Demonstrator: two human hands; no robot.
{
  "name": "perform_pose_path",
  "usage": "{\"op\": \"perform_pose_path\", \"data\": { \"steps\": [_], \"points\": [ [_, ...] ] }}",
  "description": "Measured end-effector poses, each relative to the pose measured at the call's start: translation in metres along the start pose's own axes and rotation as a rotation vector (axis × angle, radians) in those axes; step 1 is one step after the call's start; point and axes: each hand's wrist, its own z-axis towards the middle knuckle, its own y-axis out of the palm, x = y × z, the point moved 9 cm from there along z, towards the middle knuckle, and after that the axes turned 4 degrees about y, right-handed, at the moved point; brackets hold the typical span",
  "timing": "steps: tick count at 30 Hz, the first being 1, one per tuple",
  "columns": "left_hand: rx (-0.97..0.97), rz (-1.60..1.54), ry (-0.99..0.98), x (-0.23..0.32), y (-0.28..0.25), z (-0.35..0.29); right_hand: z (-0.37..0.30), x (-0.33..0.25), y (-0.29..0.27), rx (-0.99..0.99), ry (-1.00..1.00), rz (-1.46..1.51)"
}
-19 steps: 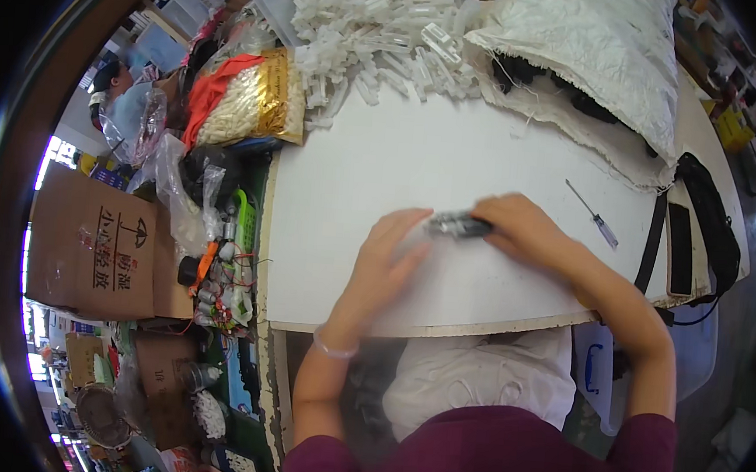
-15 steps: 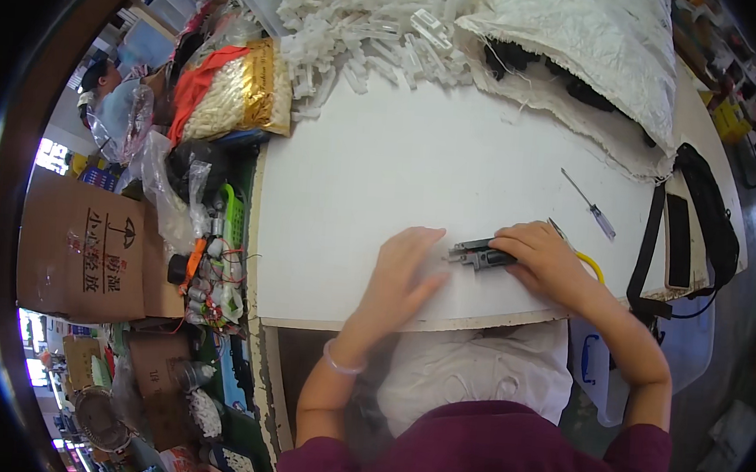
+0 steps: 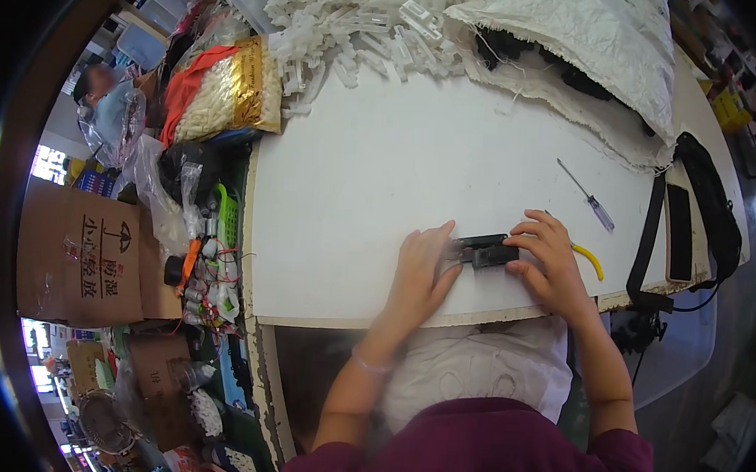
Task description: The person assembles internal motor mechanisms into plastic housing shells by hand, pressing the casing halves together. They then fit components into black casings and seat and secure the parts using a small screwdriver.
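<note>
Two narrow black plastic pieces (image 3: 492, 254) lie side by side close to the near edge of the white table; their exact kind cannot be told. My right hand (image 3: 552, 259) has its fingertips on the right end of the pieces, with the thumb at the lower piece and the fingers at the upper one. At their left end is my left hand (image 3: 421, 272), slightly blurred, fingers stretched and thumb apart. Whether it touches the pieces is unclear. Yellow-handled pliers (image 3: 588, 261) lie partly hidden behind my right hand.
A screwdriver (image 3: 597, 209) lies on the white table (image 3: 355, 190) to the right. Clear plastic parts (image 3: 366, 25) are heaped at the back beside a white woven sack (image 3: 576, 39) of black pieces. A black strap bag (image 3: 712, 216) rests at the right edge; cartons (image 3: 83, 255) stand left.
My left hand has moved right, closer to the black pieces. My right hand's fingers have spread and drawn back, uncovering more of the pieces. The yellow handle shows more.
</note>
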Motion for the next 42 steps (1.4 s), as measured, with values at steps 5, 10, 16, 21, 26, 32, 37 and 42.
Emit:
{"op": "perform_pose_path", "data": {
  "steps": [5,10,16,21,26,32,37,42],
  "points": [
    [0.004,-0.009,-0.008,0.000,-0.008,0.004,-0.001,0.000,-0.038,0.199,0.108,0.217],
    [-0.015,-0.025,0.022,0.004,-0.002,0.011,-0.060,0.023,-0.124,0.693,0.216,0.258],
    [-0.070,-0.014,-0.031,0.005,0.006,0.003,-0.166,0.051,-0.195,1.242,0.225,0.322],
    [-0.066,-0.077,-0.122,0.001,0.000,-0.007,-0.240,0.069,-0.223,1.669,0.267,0.288],
    [-0.110,0.019,-0.055,0.002,0.002,-0.002,-0.296,0.076,-0.244,1.844,0.281,0.191],
    [-0.091,0.019,0.013,0.007,-0.004,-0.003,-0.369,0.137,-0.245,2.089,0.512,0.196],
    [-0.028,0.170,0.064,0.014,-0.026,0.001,-0.306,0.127,-0.217,1.881,0.662,-0.086],
    [0.014,0.174,-0.011,0.007,-0.051,0.012,-0.146,0.052,-0.150,1.199,0.364,-0.346]
  ]
}}
